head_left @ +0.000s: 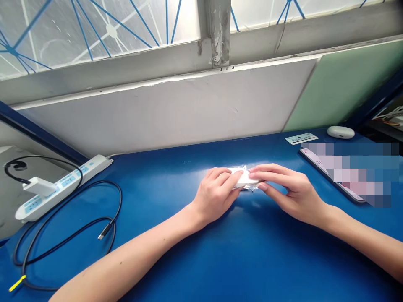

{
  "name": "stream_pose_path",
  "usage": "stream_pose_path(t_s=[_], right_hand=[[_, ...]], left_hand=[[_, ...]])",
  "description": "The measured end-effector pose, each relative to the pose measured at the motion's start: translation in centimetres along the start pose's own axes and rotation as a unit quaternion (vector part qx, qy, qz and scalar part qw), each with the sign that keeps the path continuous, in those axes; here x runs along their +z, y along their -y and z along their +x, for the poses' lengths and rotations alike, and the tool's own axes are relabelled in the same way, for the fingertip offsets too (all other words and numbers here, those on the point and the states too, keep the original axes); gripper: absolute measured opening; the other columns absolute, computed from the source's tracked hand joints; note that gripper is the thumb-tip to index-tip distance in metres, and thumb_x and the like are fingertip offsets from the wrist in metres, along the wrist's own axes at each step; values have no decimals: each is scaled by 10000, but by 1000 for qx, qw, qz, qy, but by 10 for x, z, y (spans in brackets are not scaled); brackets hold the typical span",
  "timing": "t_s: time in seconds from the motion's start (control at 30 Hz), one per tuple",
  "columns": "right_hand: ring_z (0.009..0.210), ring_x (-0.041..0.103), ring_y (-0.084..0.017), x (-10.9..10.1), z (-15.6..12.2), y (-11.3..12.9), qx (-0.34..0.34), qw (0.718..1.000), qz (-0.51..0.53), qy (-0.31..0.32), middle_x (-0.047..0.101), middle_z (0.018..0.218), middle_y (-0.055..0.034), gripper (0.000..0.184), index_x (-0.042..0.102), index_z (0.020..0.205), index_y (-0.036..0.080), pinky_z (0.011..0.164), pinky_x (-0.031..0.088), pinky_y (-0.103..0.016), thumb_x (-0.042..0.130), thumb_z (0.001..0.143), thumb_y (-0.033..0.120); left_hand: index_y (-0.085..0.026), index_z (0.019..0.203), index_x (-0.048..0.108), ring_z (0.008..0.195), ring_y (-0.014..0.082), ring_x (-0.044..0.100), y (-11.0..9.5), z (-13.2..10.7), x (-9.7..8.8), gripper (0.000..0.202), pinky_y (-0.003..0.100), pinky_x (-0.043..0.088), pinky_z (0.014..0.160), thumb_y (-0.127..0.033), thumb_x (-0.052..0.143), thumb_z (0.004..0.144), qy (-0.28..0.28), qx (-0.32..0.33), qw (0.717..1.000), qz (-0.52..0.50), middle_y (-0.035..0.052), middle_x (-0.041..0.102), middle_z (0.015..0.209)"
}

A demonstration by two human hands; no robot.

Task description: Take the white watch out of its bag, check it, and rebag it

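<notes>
Where the blue table [252, 264] meets the wall, a pale panel [173, 109] runs along its far edge beneath a window [126, 25], with a green panel [352, 84] adjoining at right. A white power strip [69, 181] lies at the table's left side; a black cable [121, 201] leads from the white adapter [39, 187] plugged into it and loops across the surface. A phone [333, 178], its screen partly pixelated, lies at right. Left hand [214, 191]: fingers bunched together, pressed against the left end of a white item in clear wrapping [247, 178]. Right hand [294, 195]: thumb set apart from the extended fingers, pinching the right end. The white item is at mid-table, between both hands; whether it touches the surface cannot be determined. Behind the phone lie a printed card [301, 138] and a white rounded case [341, 132]. The cable's free connector [106, 230] rests left of the hands.
</notes>
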State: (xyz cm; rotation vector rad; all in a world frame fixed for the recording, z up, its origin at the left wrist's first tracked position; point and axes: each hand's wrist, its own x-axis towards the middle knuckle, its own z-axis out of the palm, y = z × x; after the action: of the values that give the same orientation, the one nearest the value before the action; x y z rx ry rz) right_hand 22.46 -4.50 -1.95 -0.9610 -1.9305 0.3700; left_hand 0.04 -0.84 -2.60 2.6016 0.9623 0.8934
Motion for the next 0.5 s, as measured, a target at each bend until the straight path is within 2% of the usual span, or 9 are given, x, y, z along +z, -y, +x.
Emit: stream_pose_path(t_s=[0.1,0.17,0.23,0.3,0.37,0.5], right_hand=[[1007,704,-254,1,0,4,20,1000,7,-18,726,1126,-82,240,725,1115,291,881,588,-404,615,921,200],[1007,691,-252,1,0,7,38,998,16,-39,715,1110,-78,212,720,1079,292,865,588,-395,624,914,200],[1019,676,-258,0,0,10,53,997,23,-55,701,1109,-80,191,710,1055,290,870,581,-403,634,903,201],[1034,666,-268,-1,0,9,65,996,26,-52,689,1118,-84,181,699,1037,285,875,572,-417,631,894,197],[1025,666,-273,-2,0,3,77,996,20,-46,688,1102,-84,173,695,1001,277,865,568,-422,616,881,180],[959,672,-265,-3,2,-16,92,994,-11,-55,692,1027,-67,189,694,899,262,852,553,-425,581,832,127]], left_hand=[[-208,1365,587,1169,294,614,2,2,-1,402,465,432,1052,-332,476,999,20,-3,1000,2,120,732,1136],[-196,1472,464,1240,309,575,5,5,-5,532,478,402,1083,-396,528,983,52,2,999,6,144,675,1266],[-184,1560,290,1355,336,477,10,7,-9,750,501,370,1114,-414,622,928,92,15,996,-2,173,528,1458],[-165,1575,233,1417,370,393,15,8,-11,836,537,335,1133,-407,661,899,114,0,993,6,204,432,1529],[-135,1575,216,1425,384,378,19,6,-11,813,552,335,1128,-414,619,926,142,-17,990,4,234,399,1541],[-183,1534,322,1407,352,410,19,3,-7,592,565,325,1134,-359,488,994,154,-28,988,1,193,448,1515]])
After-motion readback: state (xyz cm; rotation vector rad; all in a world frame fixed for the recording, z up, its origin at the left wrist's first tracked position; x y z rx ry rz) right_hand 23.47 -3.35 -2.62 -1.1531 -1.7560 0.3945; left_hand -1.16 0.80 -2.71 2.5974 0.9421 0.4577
